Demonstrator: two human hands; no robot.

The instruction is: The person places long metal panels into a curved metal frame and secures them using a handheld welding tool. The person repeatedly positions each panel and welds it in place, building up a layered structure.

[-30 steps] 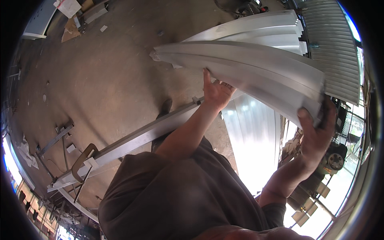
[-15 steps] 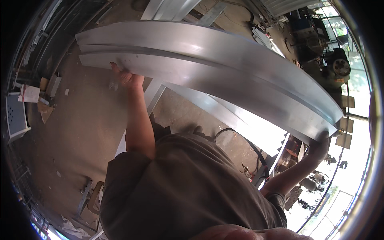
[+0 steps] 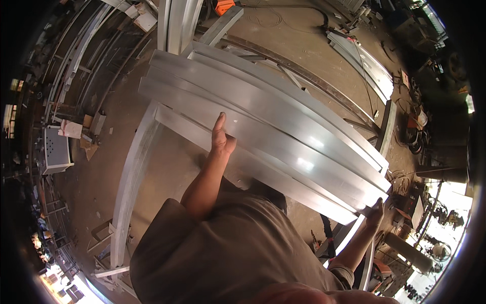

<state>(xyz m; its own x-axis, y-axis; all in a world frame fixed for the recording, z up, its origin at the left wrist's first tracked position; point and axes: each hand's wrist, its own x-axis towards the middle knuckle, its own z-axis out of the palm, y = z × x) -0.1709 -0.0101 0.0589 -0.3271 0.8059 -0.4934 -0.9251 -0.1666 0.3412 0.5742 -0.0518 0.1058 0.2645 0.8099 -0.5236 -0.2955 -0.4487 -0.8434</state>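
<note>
Since the earlier frame the metal panel (image 3: 283, 137) has swung lower and further right in view, and its long ribbed face now runs from upper left to lower right. Left hand (image 3: 221, 139) grips the panel's near edge, thumb pointing up along the face, fingers hidden behind. Right hand (image 3: 375, 213) clamps on the lower right end. The panel is held in the air above a long metal beam (image 3: 132, 177) that lies on the concrete floor (image 3: 304, 35). More metal sheets (image 3: 364, 61) lie far right. A grey cabinet (image 3: 54, 148) stands at the left.
</note>
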